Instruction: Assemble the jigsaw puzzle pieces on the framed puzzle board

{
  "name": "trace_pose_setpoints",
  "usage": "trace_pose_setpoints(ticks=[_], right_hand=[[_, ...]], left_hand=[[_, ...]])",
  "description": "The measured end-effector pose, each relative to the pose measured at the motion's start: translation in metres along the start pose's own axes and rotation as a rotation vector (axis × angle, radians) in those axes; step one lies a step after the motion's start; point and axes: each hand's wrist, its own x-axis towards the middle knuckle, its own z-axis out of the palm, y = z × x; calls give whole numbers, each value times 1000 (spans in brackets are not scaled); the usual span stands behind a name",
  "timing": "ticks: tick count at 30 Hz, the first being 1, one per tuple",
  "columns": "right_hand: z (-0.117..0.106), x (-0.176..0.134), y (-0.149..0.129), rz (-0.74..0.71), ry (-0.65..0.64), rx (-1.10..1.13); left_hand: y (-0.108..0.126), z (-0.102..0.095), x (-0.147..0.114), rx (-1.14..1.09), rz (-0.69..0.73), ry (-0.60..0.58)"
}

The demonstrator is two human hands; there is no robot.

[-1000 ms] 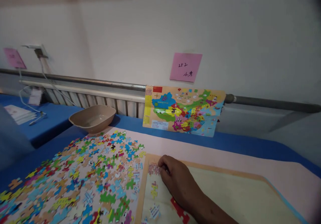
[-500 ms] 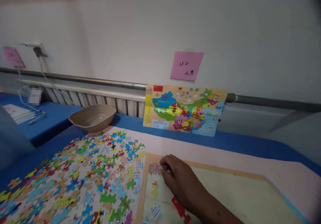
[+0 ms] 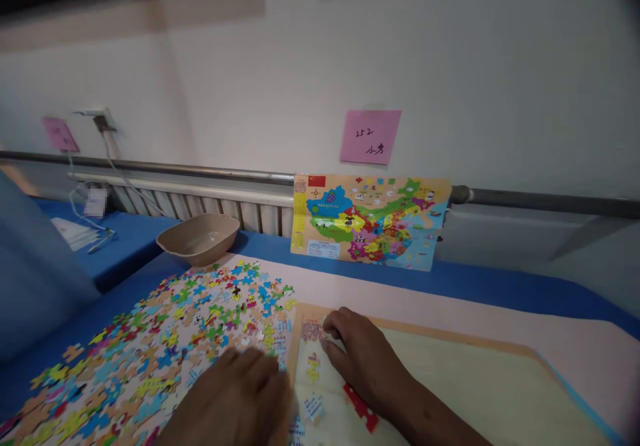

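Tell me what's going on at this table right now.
A person is working on a map jigsaw. The right hand rests on the puzzle board, fingertips at a piece near its top-left corner. The left hand lies over the loose pieces spread beside the board. A finished reference map leans against the wall, with a tan bowl nearby.

hands (image 3: 235,399): 2 | bowl (image 3: 199,238): 1 | map poster (image 3: 369,221): 1 | pink notes (image 3: 370,137): 2

Loose puzzle pieces (image 3: 165,346) are spread left of the right hand (image 3: 363,359), which rests on the puzzle board (image 3: 480,379); a bowl (image 3: 199,238) and map (image 3: 367,221) stand behind.
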Motion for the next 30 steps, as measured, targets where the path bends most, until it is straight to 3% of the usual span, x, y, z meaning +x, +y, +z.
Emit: trace_pose_setpoints(ticks=[2,5,10,18,30], right_hand=[[0,0,1,-11,5,5],[-1,0,1,-11,21,43],[-3,1,-1,15,28,76],[-2,-2,-1,34,19,63],[2,1,-3,48,30,24]], left_hand=[[-27,14,28,-114,-142,-35],[-54,29,61,-397,-173,72],[-64,49,88,-582,-200,119],[-60,64,94,-503,-184,12],[-60,67,95,-510,-209,15]])
